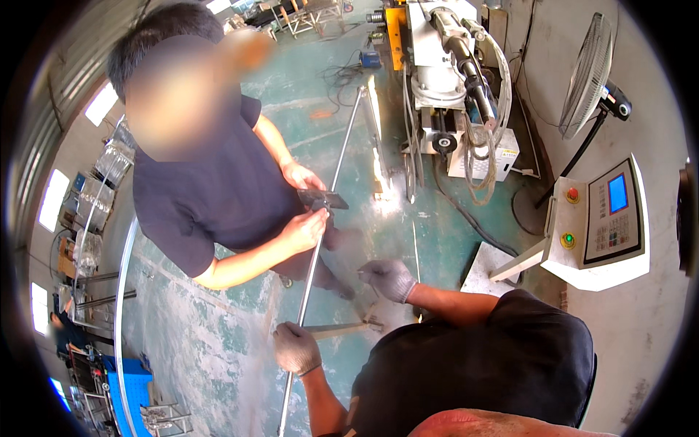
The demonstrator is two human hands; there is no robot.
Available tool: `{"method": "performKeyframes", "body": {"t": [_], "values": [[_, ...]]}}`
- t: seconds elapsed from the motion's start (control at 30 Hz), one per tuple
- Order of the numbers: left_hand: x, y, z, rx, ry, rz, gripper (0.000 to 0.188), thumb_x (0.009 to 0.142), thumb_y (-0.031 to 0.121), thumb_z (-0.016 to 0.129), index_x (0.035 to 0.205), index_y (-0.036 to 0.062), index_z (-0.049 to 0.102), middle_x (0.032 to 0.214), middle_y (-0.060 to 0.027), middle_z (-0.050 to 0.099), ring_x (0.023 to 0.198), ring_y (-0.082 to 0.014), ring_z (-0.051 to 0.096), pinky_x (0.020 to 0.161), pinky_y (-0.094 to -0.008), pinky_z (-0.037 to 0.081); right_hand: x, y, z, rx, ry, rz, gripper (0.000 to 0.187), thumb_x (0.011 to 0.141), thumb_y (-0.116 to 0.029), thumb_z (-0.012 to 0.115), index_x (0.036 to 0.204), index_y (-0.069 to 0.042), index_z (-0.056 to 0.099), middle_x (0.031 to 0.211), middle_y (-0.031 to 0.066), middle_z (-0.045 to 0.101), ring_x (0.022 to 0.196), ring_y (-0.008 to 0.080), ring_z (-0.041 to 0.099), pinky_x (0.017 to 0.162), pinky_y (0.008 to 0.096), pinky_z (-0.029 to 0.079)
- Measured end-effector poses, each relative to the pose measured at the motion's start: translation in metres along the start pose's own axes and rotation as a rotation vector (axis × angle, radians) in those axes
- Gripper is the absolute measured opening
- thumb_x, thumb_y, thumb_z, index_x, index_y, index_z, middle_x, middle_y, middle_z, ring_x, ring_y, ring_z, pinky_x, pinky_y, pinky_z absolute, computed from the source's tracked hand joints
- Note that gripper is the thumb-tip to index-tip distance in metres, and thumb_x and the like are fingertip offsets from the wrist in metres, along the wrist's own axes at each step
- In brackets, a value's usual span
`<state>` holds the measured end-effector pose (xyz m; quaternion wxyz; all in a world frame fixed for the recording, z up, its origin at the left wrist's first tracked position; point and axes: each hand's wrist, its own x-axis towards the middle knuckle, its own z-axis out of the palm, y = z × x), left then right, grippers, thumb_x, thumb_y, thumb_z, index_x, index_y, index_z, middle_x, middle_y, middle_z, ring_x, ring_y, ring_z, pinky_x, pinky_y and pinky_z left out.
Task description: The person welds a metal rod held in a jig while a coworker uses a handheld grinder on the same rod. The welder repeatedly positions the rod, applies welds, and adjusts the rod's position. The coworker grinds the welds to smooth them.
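Observation:
A long, thin, shiny metal tube runs from the lower edge up toward the far middle. My left hand, in a grey glove, is closed round its near part. My right hand, also gloved, is held to the right of the tube and apart from it. Its fingers are curled together, and what they hold, if anything, is too small to name. Across from me at the left, a co-worker in a dark shirt has both hands at a dark flat rectangular piece beside the tube.
At the far right stands a white and orange machine with hoses. A control panel with a blue screen and a standing fan are on the right. A flat bar shows beyond my left hand. A blue bin is at lower left.

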<state>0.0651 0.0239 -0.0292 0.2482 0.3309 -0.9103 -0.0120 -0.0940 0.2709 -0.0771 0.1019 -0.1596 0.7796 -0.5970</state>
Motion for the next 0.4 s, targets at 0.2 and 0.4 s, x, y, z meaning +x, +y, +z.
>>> {"method": "performKeyframes", "body": {"t": [0.2,0.4], "values": [[0.002,0.001,0.003,0.009,0.008,-0.013,0.023,0.107,0.023,0.062,0.089,0.0091,0.066,0.089,-0.0149,0.070,0.075,-0.0440,0.070,0.063,-0.0567,0.056,0.005,0.008,0.001,-0.001,0.020,-0.087,0.026,0.105,-0.025,0.080,0.122,-0.006,0.084,0.106,0.0208,0.082,0.094,0.0321,0.080,0.086,0.0415,0.062],[0.001,0.003,-0.001,-0.010,0.004,-0.014,0.022,0.106,0.023,0.064,0.090,0.0082,0.067,0.090,-0.0171,0.070,0.077,-0.0453,0.071,0.065,-0.0581,0.056,0.004,-0.002,-0.005,-0.054,-0.004,-0.049,0.030,0.104,-0.028,0.081,0.126,-0.009,0.084,0.110,0.0214,0.082,0.100,0.0299,0.082,0.089,0.0418,0.063]]}}
